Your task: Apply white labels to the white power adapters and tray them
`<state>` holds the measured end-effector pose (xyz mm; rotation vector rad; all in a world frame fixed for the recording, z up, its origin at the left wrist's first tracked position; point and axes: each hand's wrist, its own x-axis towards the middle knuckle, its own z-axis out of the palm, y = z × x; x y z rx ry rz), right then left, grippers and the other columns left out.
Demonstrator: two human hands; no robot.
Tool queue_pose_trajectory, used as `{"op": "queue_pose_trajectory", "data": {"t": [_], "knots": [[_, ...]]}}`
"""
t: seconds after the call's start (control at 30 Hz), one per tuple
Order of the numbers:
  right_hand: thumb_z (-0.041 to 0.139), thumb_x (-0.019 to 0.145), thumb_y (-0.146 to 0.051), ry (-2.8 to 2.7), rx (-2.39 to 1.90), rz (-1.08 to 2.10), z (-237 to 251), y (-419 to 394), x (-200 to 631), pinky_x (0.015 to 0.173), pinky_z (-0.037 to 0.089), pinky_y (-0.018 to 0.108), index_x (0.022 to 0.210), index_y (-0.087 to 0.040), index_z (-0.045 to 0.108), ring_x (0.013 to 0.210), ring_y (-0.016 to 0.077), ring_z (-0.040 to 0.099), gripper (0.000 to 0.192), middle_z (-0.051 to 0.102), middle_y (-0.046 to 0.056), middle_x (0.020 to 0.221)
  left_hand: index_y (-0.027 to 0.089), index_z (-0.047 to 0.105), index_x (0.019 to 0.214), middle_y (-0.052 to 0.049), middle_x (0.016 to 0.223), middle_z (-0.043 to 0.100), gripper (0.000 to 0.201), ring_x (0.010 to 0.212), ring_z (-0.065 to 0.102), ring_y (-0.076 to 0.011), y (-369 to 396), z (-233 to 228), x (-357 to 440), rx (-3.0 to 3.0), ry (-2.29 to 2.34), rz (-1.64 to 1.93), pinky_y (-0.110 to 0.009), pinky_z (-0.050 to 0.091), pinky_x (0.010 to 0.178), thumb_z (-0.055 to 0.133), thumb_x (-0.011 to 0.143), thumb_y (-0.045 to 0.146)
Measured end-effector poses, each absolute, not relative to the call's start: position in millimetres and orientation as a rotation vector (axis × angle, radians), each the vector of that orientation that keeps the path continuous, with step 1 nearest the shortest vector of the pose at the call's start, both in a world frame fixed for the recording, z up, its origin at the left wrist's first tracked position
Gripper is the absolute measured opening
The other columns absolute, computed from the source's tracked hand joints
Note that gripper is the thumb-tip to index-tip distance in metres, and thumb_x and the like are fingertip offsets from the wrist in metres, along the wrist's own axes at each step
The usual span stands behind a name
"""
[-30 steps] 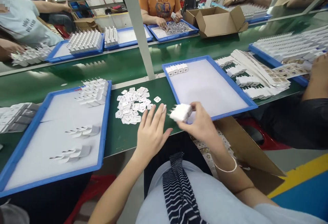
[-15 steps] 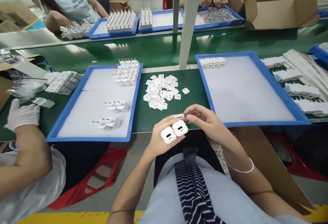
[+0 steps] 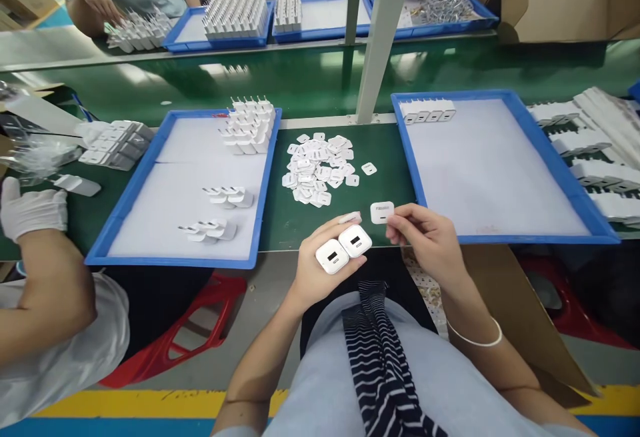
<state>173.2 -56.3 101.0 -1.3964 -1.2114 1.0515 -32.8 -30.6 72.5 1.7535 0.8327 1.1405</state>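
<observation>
- The left hand (image 3: 320, 270) is curled around two white plastic chargers (image 3: 344, 248), small rounded cubes side by side with their smooth port faces turned up; each face has a dark slot in it.
- The right hand (image 3: 430, 240) pinches a small white sticker (image 3: 382, 212) between thumb and fingertips; it is a flat, rounded square with a faint grey mark, held just right of the chargers and above the near edge of the table (image 3: 320, 90).
- The table has a glossy green top. On it, between the two trays, lies a loose heap of stickers (image 3: 320, 167), thin white squares overlapping one another.
- The left tray (image 3: 150, 157) is shallow, with a blue plastic rim and a pale matt floor; it holds a block of chargers at its far corner and two short rows lying on their sides nearer the person.
- The right tray (image 3: 550, 164) is the same make, with one short row of chargers (image 3: 427, 110) at its far left corner.
- A co-worker's white-gloved hand (image 3: 30, 210) rests at the table's left end.
- Half a second ago the right fingers were closed beside the left fingertips with no sticker showing; now the sticker is out flat and the right hand has drawn a little to the right. The left hand's hold on the chargers is unchanged.
</observation>
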Motion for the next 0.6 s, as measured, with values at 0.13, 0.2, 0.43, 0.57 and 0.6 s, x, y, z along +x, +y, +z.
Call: {"op": "queue_pose_trajectory", "data": {"t": [0.13, 0.2, 0.43, 0.57, 0.6], "knots": [[0.067, 0.094, -0.039, -1.176, -1.234, 1.399, 117, -65, 177, 0.048, 0.036, 0.024, 0.075, -0.02, 0.063, 0.052, 0.0105, 0.046, 0.027, 0.056, -0.002, 0.06, 0.02, 0.07, 0.12, -0.013, 0.129, 0.071, 0.045, 0.12, 0.068, -0.0251, -29, 75, -28, 1.822, 0.845, 1.159, -0.041, 0.056, 0.105, 0.082, 0.076, 0.019], [0.066, 0.094, -0.039, -1.242, -1.195, 1.48, 123, -67, 176, 0.05, 0.034, 0.025, 0.074, -0.019, 0.063, 0.053, 0.0104, 0.044, 0.029, 0.053, -0.002, 0.06, 0.02, 0.069, 0.121, -0.013, 0.129, 0.071, 0.046, 0.119, 0.069, -0.0246, -29, 76, -27, 1.86, 0.835, 1.151, -0.04, 0.058, 0.104, 0.082, 0.077, 0.019], [0.063, 0.096, -0.034, -1.369, -1.201, 1.526, 129, -62, 175, 0.054, 0.031, 0.026, 0.073, -0.018, 0.059, 0.059, 0.0103, 0.042, 0.029, 0.049, -0.003, 0.062, 0.02, 0.068, 0.124, -0.013, 0.132, 0.069, 0.047, 0.121, 0.068, -0.025, -30, 79, -29, 1.97, 0.815, 1.094, -0.04, 0.058, 0.104, 0.079, 0.079, 0.018], [0.063, 0.097, -0.036, -1.349, -1.226, 1.534, 129, -66, 175, 0.055, 0.031, 0.026, 0.074, -0.018, 0.058, 0.059, 0.0098, 0.041, 0.029, 0.049, -0.004, 0.063, 0.02, 0.066, 0.126, -0.013, 0.134, 0.068, 0.048, 0.123, 0.067, -0.0249, -30, 78, -32, 2.008, 0.787, 1.093, -0.04, 0.057, 0.105, 0.077, 0.08, 0.015], [0.063, 0.097, -0.036, -1.342, -1.229, 1.539, 129, -67, 175, 0.055, 0.031, 0.026, 0.075, -0.018, 0.057, 0.059, 0.0097, 0.041, 0.029, 0.049, -0.004, 0.064, 0.02, 0.066, 0.127, -0.013, 0.134, 0.068, 0.048, 0.123, 0.067, -0.0246, -30, 78, -32, 2.018, 0.779, 1.09, -0.039, 0.057, 0.106, 0.076, 0.08, 0.015]]}}
